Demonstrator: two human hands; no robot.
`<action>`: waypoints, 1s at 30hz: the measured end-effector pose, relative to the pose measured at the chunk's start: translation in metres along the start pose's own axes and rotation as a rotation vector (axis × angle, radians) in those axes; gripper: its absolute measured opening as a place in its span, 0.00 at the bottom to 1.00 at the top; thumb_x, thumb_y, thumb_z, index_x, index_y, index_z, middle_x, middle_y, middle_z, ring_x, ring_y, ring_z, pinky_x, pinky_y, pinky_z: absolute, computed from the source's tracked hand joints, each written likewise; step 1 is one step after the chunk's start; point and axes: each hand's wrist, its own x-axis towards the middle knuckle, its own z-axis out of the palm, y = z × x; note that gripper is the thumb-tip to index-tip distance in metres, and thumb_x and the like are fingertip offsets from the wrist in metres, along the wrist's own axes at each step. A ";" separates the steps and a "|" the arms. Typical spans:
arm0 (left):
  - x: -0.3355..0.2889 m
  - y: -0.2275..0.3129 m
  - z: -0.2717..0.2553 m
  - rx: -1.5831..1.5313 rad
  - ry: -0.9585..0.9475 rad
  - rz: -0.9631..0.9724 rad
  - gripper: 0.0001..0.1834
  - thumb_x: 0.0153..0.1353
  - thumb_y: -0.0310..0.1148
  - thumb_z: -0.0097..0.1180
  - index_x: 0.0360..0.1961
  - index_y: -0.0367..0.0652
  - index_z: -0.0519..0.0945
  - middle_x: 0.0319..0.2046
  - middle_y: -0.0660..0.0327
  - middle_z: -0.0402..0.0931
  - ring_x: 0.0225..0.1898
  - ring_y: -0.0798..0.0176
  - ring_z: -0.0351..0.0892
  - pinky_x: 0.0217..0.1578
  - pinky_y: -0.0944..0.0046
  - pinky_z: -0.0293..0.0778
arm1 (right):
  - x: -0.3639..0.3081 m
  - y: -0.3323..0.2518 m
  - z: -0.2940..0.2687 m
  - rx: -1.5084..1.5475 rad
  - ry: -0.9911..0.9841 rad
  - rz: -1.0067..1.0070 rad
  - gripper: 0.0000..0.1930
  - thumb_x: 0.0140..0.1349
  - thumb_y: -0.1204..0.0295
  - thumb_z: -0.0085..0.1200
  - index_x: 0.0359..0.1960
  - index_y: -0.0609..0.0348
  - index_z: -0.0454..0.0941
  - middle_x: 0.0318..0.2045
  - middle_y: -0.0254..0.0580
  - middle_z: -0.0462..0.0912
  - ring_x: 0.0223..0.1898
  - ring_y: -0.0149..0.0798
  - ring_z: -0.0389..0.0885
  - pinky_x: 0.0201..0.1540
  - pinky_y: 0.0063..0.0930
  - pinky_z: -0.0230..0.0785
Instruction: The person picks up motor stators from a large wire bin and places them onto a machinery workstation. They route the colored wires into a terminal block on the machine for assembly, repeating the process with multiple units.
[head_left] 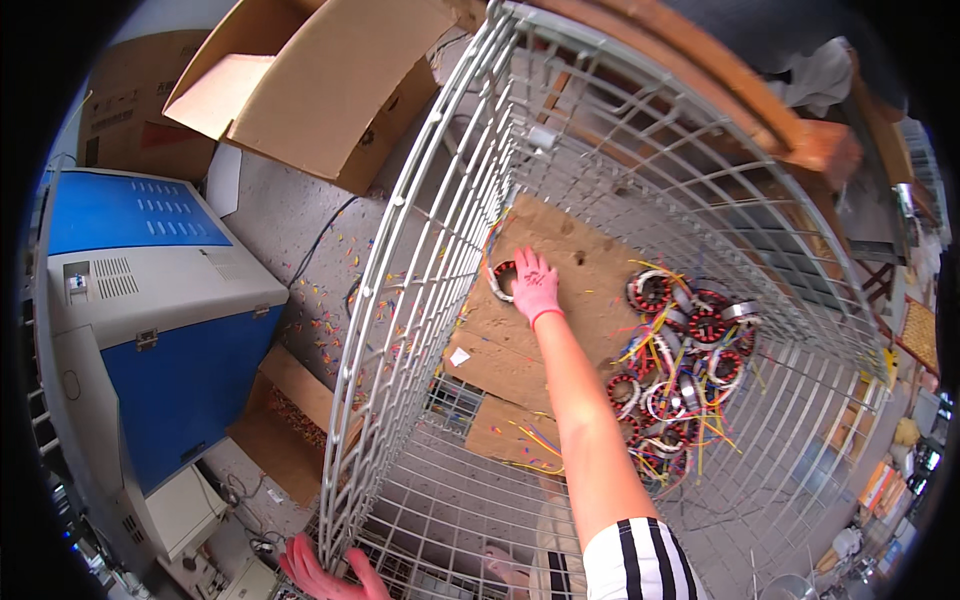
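Note:
My right hand [536,284], in a pink glove, reaches down into a large wire cage and has hold of a motor stator [497,284]. This ring with dark red inner windings lies on a brown cardboard sheet [590,235] near the cage's left wall, its right side hidden by the hand. Coloured lead wires run up from it. To the right lies a heap of several more stators [706,326] with red, white, yellow and blue leads. My left hand [335,572], also pink-gloved, is at the cage's near left corner, fingers and thumb apart, apparently holding nothing.
The cage's metal rim [400,195] rises between my hands and the floor on the left. Beyond it stand a blue and grey machine [185,375], an open cardboard box [330,85] and a carton [290,440] of small bits. A wooden frame [700,55] runs along the far side.

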 end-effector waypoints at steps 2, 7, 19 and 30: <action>0.007 0.008 0.000 -0.032 -0.004 -0.012 0.31 0.62 0.39 0.59 0.60 0.31 0.65 0.58 0.44 0.67 0.60 0.37 0.62 0.63 0.36 0.55 | 0.018 0.005 0.022 -0.041 0.041 -0.059 0.35 0.56 0.63 0.56 0.67 0.47 0.58 0.63 0.38 0.66 0.59 0.43 0.70 0.55 0.47 0.66; 0.010 0.005 -0.006 -0.023 -0.048 -0.005 0.32 0.62 0.39 0.59 0.61 0.32 0.64 0.57 0.43 0.66 0.60 0.37 0.62 0.62 0.37 0.56 | -0.014 0.001 0.039 0.182 -0.065 0.241 0.15 0.53 0.64 0.56 0.42 0.54 0.80 0.47 0.49 0.78 0.49 0.50 0.76 0.51 0.43 0.71; -0.014 -0.021 -0.017 -0.330 0.014 0.001 0.41 0.50 0.52 0.59 0.58 0.32 0.67 0.57 0.45 0.66 0.62 0.42 0.61 0.67 0.38 0.44 | -0.346 -0.050 -0.265 1.019 -0.621 0.099 0.30 0.54 0.53 0.65 0.46 0.69 0.74 0.34 0.45 0.82 0.36 0.32 0.79 0.39 0.28 0.73; -0.143 -0.113 -0.248 -2.205 -0.120 -0.391 0.24 0.72 0.46 0.41 0.22 0.42 0.66 0.38 0.48 0.78 0.48 0.50 0.77 0.56 0.50 0.69 | -0.579 -0.228 -0.458 0.513 -0.534 -0.661 0.29 0.62 0.47 0.52 0.49 0.63 0.71 0.37 0.59 0.80 0.41 0.57 0.81 0.42 0.45 0.72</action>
